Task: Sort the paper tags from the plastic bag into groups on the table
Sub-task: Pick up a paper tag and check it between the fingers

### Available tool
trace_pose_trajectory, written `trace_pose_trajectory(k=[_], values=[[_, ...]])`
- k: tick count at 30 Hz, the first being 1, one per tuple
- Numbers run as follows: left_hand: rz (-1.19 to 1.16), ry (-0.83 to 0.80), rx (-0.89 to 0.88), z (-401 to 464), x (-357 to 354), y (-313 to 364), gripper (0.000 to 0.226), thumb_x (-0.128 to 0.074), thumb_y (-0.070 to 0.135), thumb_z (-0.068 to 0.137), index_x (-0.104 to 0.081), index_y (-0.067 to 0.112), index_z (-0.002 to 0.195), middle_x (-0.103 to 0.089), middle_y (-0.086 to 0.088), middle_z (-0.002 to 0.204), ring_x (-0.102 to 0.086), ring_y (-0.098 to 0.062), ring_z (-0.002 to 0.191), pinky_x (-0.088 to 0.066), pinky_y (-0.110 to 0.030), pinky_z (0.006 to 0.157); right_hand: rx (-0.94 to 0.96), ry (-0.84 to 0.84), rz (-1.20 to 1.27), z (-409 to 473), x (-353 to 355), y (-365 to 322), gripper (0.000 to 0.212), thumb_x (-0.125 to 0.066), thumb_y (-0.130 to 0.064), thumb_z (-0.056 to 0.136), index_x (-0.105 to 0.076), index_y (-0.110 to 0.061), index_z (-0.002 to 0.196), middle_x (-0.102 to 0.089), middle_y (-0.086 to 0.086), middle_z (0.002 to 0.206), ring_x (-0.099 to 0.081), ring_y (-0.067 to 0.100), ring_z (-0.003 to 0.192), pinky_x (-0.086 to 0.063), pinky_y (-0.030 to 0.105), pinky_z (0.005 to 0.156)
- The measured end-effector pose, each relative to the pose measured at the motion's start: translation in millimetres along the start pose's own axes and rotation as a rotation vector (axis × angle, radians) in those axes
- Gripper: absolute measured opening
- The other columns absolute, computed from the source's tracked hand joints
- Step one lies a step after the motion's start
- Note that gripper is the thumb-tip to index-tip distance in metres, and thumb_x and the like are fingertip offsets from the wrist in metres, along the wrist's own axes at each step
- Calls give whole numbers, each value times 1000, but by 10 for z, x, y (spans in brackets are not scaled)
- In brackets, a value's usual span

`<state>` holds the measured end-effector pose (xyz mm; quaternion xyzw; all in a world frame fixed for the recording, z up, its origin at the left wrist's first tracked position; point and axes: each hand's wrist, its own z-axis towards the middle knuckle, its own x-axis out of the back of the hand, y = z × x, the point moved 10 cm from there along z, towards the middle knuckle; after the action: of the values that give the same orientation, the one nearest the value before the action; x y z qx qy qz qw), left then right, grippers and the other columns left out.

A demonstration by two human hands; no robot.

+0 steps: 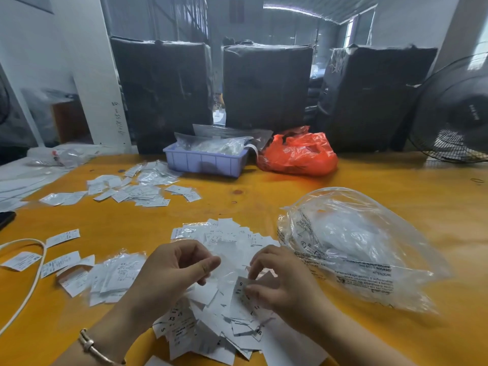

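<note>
While both hands work over a heap of paper tags (227, 307) at the near edge of an orange worktop (264, 204), the right hand (280, 281) pinches a single tag (241, 287) printed with an "S" between thumb and fingertips. Beside it, the left hand (174, 270) hovers just above the heap with fingers curled and thumb extended; whether it grips anything cannot be told. A clear plastic bag (356, 247) with printed warnings lies to the right of the heap, touching its edge. Left of the heap sits a smaller group of tags (113, 276), with loose tags (60, 260) and a white cable (34, 273) further left. Another scattered group (132, 188) lies farther back, near a lilac tray (203, 163) and a red bag (298, 154). A bracelet (92, 347) circles the left wrist.
</note>
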<state>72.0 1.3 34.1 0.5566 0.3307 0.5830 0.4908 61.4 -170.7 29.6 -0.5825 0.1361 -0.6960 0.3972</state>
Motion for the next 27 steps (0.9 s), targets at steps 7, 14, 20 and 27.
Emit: trace_pose_trajectory(k=[7, 14, 20, 27], values=[[20, -4, 4, 3, -30, -11, 19, -73, 39, 71, -73, 21, 72, -70, -9, 69, -65, -12, 62, -53, -19, 61, -179, 125, 408, -36, 123, 134, 8, -78, -17, 77, -71, -17, 73, -68, 1, 85, -59, 5, 77, -47, 32, 72], [16, -7, 3, 3, -33, -13, 17, -74, 39, 71, -73, 21, 72, -70, -9, 69, -64, -10, 61, -52, -17, 59, -351, 133, 728, -68, 72, 291, 13, -69, -22, 61, -69, -13, 70, -66, 7, 74, -60, 20, 64, -43, 30, 54], [26, -8, 4, 19, -34, -37, 18, -74, 39, 71, -73, 21, 72, -70, -8, 68, -65, -11, 61, -52, -17, 59, -354, 148, 906, -39, 105, 289, 7, -68, -14, 57, -69, -18, 63, -68, 6, 75, -62, 15, 69, -46, 25, 57], [-2, -2, 0, 29, -38, -36, 6, -74, 22, 82, -75, 23, 76, -72, -9, 71, -67, -13, 63, -52, -17, 61, -267, 319, 981, -27, 337, 343, 21, -72, 1, 68, -71, -20, 66, -72, 2, 74, -67, 16, 78, -48, 33, 78]])
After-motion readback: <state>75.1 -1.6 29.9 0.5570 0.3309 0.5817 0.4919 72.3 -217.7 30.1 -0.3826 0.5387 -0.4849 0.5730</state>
